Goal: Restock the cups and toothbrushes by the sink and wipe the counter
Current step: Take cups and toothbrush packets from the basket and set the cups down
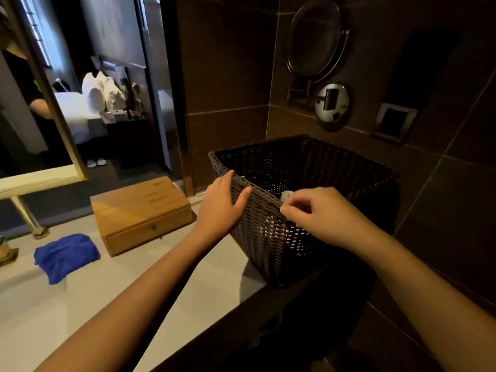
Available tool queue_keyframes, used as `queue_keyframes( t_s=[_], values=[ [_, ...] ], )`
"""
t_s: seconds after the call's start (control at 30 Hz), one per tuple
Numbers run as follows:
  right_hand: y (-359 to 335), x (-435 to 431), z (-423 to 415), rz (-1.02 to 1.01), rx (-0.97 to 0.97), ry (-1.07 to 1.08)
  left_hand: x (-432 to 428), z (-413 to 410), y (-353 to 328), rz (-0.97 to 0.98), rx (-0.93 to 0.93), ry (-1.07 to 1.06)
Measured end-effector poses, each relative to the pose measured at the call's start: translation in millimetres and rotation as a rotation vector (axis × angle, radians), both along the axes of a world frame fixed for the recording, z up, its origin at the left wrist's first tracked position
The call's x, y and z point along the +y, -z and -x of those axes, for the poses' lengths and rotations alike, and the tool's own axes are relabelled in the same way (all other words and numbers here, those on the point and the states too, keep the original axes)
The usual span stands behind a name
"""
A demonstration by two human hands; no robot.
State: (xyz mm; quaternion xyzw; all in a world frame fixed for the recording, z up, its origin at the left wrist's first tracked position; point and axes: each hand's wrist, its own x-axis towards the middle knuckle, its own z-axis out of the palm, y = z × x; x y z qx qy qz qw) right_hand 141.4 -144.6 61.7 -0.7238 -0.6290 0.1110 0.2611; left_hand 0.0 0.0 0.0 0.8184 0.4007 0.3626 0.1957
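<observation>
A dark woven basket (349,167) stands at the right end of the pale counter (80,304), partly over its edge. My left hand (222,208) lies flat against the basket's near left wall, fingers over the rim. Over the near rim, my right hand (319,216) pinches a small white item (286,195), perhaps a packet; I cannot tell what it is. White things show through the weave inside the basket. A crumpled blue cloth (64,256) lies on the counter at the left.
A wooden box with a drawer (139,213) sits on the counter behind the cloth. A framed mirror (40,178) on a metal post stands at the left. A round swivel mirror (316,36) hangs on the dark tiled wall, near a wall socket (394,122).
</observation>
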Motion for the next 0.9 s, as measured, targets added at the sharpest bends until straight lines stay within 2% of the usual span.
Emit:
queue_keyframes(
  t_s=[0.07, 0.13, 0.23, 0.37, 0.47, 0.67, 0.77, 0.9],
  values=[
    [-4, 13, -9, -0.095, -0.132, 0.045, 14, -15, -9, 0.066, 0.003, 0.002],
    [-1, 27, -17, -0.024, -0.246, 0.005, 26, -30, -14, 0.179, 0.025, -0.006],
    [16, 42, -32, 0.186, -0.155, -0.067, 40, -43, -11, 0.368, -0.044, -0.049],
    [25, 48, -43, 0.191, -0.136, -0.136, 53, -52, -12, 0.582, -0.230, -0.112],
    [23, 58, -52, 0.191, -0.063, -0.216, 63, -62, -12, 0.640, -0.325, -0.168],
    [16, 98, -82, 0.422, -0.026, -0.363, 76, -74, -7, 0.685, -0.499, -0.234],
    [21, 131, -107, 0.496, -0.203, -0.456, 75, -71, 3, 0.656, -0.660, -0.186],
    [35, 184, -145, 0.632, -0.342, -0.525, 70, -75, 8, 0.686, -0.833, -0.146]
  ],
)
